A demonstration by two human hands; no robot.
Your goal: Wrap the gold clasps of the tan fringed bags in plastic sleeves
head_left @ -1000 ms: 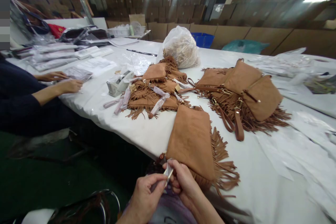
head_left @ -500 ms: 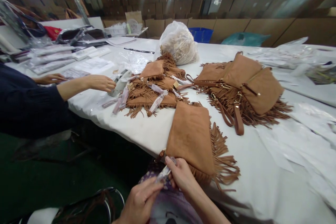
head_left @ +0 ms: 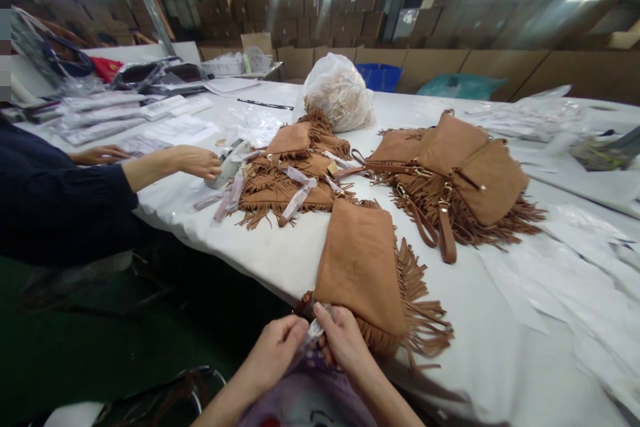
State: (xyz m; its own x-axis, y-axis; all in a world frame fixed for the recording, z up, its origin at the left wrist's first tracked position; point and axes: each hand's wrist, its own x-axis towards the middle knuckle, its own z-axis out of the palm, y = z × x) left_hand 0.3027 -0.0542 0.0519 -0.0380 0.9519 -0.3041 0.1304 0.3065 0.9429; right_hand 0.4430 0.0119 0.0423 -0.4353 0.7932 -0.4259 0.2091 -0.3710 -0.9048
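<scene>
A tan fringed bag (head_left: 361, 263) lies at the front edge of the white table, fringe to the right. Just below its lower left corner, my right hand (head_left: 340, 335) pinches a piece of clear plastic wrap (head_left: 316, 329) that seems to cover the bag's strap. My left hand (head_left: 280, 347) is closed on the left end of the same wrap. The strap inside is mostly hidden by fingers. Farther back lie a pile of fringed bags with wrapped straps (head_left: 300, 193) and, to the right, a stack of tan bags with bare brown wrist straps (head_left: 480, 173).
At the left, another person's hand (head_left: 197, 161) reaches over a grey tool (head_left: 227, 163); a dark sleeve (head_left: 65, 187) shows. A stuffed plastic bag (head_left: 337, 93) stands at the back centre. Plastic-wrapped items (head_left: 105, 113) lie left, and white sheets (head_left: 590, 273) lie right on the table (head_left: 280, 260).
My left hand has moved up and closer to my right hand, its thumb now pressed on the wrap. The view has shifted slightly. The other person's hands have barely moved.
</scene>
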